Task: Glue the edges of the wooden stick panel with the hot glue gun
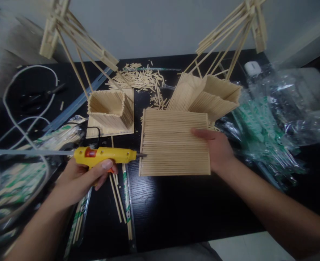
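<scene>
My left hand [88,177] is closed around a yellow glue gun [113,155], with a long glue stick [32,152] running out of its back end. The metal nozzle points right, at the left edge of a flat panel [175,145] made of thin wooden sticks laid side by side. Whether the tip touches the panel I cannot tell. My right hand [218,148] grips that panel by its right edge, thumb on the face and the other fingers hidden behind. Just behind the panel rests a stick-built box [214,94], tilted and partly covered.
A square stick box [108,108] on a stick base stands left, below one of two stick frames [78,40]. Short cut sticks [140,78] lie heaped at the back. Packaged chopsticks [127,203], a white cable [6,94] and green-printed plastic wrappers [265,127] surround the work.
</scene>
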The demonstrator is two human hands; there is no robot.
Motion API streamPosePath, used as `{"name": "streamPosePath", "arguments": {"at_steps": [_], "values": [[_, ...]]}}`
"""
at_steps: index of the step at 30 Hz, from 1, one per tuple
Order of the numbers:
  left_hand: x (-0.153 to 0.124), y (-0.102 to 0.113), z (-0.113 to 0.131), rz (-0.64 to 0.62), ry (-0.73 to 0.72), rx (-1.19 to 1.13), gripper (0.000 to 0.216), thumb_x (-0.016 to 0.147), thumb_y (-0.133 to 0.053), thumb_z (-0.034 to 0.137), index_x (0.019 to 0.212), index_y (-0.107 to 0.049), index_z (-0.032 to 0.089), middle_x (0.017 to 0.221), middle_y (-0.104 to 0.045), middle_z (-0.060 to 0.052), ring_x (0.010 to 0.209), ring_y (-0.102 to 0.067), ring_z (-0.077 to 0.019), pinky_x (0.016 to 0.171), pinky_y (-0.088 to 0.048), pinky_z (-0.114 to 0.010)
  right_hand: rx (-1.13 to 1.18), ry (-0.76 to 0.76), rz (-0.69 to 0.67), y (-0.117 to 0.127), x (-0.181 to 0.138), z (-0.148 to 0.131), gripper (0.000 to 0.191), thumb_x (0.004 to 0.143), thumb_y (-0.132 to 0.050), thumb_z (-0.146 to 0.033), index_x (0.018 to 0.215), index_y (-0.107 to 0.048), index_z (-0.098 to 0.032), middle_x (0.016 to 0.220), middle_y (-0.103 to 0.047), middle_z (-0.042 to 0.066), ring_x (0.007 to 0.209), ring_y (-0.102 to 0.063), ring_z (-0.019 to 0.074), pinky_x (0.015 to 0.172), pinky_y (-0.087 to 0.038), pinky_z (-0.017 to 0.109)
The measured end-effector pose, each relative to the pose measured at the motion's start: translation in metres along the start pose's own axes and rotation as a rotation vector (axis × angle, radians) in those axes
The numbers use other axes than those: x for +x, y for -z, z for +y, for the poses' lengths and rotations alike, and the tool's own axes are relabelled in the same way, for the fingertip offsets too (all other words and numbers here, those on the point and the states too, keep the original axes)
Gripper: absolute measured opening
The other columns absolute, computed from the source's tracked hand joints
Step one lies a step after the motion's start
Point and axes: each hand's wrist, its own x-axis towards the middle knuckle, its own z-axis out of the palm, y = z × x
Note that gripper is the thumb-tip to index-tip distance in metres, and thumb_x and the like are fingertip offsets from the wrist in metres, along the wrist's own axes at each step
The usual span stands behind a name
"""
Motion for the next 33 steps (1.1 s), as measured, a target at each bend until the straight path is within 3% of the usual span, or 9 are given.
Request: {"name": "streamPosePath", "arguments": {"at_steps": [8,15,18,24,33], "values": [[-0.001,-0.001,-0.001,0.012,0.005,0.01,0.046,0.1,-0.084,0.061,0.078,-0.089,0.021,0.05,-0.067,-0.002,0.033,-0.054,-0.0128,0.034,-0.044,-0.022,-0.002,-0.006,0.004,-0.002,-0.002,0.001,0.053,0.073,-0.083,-0.026,0.126,-0.084,-0.022,0.105,-0.092,0.01,0.131,-0.082,0.0453,0.121,-0.061,0.066],[-0.004,0.002,-0.003,0.009,0.049,0.019,0.032,0.1,-0.079,0.056,0.078,-0.09,0.036,0.054,-0.07,-0.006,0.032,-0.05,-0.0173,0.029,-0.038,-0.03,-0.019,-0.035,0.007,-0.001,-0.002,0.0,0.046,0.076,-0.08,-0.027,0.121,-0.084,-0.022,0.107,-0.092,0.01,0.131,-0.082,0.0442,0.121,-0.061,0.066],[-0.003,0.001,-0.002,0.026,0.033,-0.003,0.033,0.099,-0.082,0.056,0.078,-0.09,0.032,0.056,-0.072,-0.006,0.033,-0.051,-0.0162,0.029,-0.04,-0.028,-0.031,-0.048,-0.023,0.001,-0.002,0.001,0.043,0.077,-0.079,-0.027,0.119,-0.085,-0.022,0.105,-0.092,0.009,0.133,-0.082,0.0433,0.123,-0.06,0.065],[0.0,-0.003,0.002,0.068,-0.014,-0.082,0.045,0.098,-0.087,0.059,0.079,-0.088,0.018,0.065,-0.078,-0.006,0.035,-0.055,-0.012,0.031,-0.044,-0.023,-0.072,-0.024,-0.051,0.004,-0.004,0.006,0.02,0.078,-0.086,-0.027,0.097,-0.085,-0.022,0.101,-0.092,0.012,0.133,-0.082,0.0445,0.124,-0.059,0.064],[0.004,-0.012,0.009,0.174,-0.026,-0.059,0.037,0.098,-0.084,0.064,0.083,-0.088,0.031,0.073,-0.082,-0.006,0.036,-0.057,-0.0146,0.032,-0.043,-0.028,-0.124,-0.08,-0.132,0.004,-0.007,0.006,0.016,0.076,-0.089,-0.028,0.09,-0.084,-0.021,0.103,-0.092,0.014,0.133,-0.082,0.0456,0.124,-0.059,0.063]]}}
